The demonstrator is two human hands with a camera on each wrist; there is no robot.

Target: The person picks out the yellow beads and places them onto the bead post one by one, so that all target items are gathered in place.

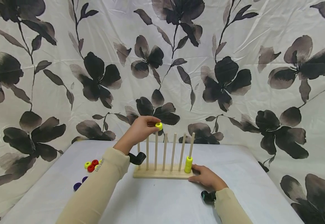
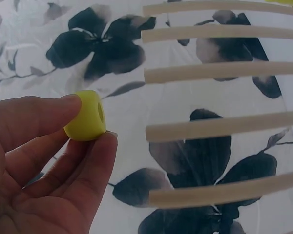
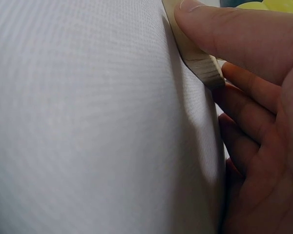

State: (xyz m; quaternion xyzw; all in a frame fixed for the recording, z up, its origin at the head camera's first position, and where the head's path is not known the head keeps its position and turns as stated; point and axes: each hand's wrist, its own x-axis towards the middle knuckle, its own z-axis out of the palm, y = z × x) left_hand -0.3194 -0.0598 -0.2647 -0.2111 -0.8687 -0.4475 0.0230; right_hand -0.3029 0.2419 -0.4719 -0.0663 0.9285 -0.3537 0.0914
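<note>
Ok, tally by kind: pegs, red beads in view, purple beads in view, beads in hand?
Pegs: 7
Red beads: 2
Purple beads: 2
Yellow bead in left hand: 1
Total: 12 (left sleeve may hide more beads)

The left sleeve (image 1: 95, 189) partly covers the loose beads (image 1: 91, 168), and the left hand (image 1: 143, 128) hides the tips of some pegs (image 1: 165, 152); in the right wrist view, the yellow beads (image 3: 283, 5) are cut off by the upper edge
</note>
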